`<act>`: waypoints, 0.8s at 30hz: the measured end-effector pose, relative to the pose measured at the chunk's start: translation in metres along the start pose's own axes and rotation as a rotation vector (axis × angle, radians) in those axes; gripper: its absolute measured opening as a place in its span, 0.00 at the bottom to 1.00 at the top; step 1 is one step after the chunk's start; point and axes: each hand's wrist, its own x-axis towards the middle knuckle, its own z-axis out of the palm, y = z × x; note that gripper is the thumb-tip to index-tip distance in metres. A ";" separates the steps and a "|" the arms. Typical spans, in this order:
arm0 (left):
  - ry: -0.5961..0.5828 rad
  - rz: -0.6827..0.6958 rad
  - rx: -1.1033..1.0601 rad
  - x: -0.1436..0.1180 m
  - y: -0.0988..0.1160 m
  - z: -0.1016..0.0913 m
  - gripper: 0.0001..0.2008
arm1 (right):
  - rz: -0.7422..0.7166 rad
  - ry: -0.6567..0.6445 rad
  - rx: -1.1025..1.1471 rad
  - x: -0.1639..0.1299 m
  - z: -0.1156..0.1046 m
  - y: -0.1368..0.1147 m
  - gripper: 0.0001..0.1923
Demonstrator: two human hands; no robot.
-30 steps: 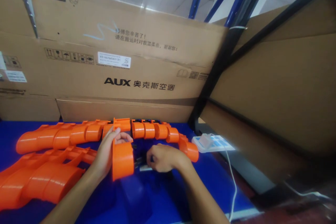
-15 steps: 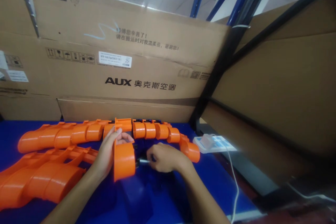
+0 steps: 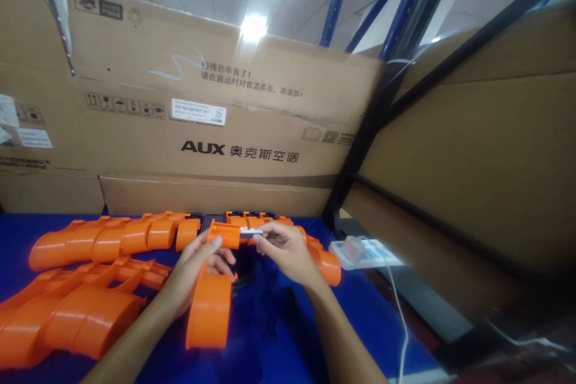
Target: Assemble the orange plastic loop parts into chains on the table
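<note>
My left hand (image 3: 189,273) is wrapped round an orange plastic part (image 3: 209,312), which has a narrow ribbed section at the top and a wide curved section below. In my right hand (image 3: 288,255), pinched between thumb and fingers, is a slim silvery rod (image 3: 250,232). The rod's left end meets the right end of the ribbed section; whether it goes inside cannot be made out. Behind the hands runs a row of similar orange parts (image 3: 108,239), with a dark flat object (image 3: 213,222) beside it.
More orange parts (image 3: 76,312) lie stacked at the left on the blue tabletop (image 3: 360,318). A white power strip (image 3: 366,253) with a cable is at the right. Cardboard panels (image 3: 252,114) and a dark rack post (image 3: 360,126) stand behind.
My right hand and the rod have moved up, from the part's lower curved section to its upper ribbed section. The held part has tilted and sits lower in view.
</note>
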 end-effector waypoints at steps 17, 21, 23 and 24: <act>-0.035 0.034 0.112 0.002 -0.005 -0.003 0.16 | -0.070 0.174 0.136 0.004 0.009 0.001 0.09; -0.040 0.032 0.111 0.001 -0.005 -0.002 0.16 | -0.067 0.173 0.135 0.004 0.009 0.000 0.10; -0.038 0.031 0.105 0.001 -0.004 -0.002 0.16 | -0.065 0.168 0.123 0.004 0.010 0.000 0.10; -0.042 0.029 0.106 0.002 -0.004 -0.002 0.17 | -0.062 0.164 0.116 0.004 0.011 0.000 0.10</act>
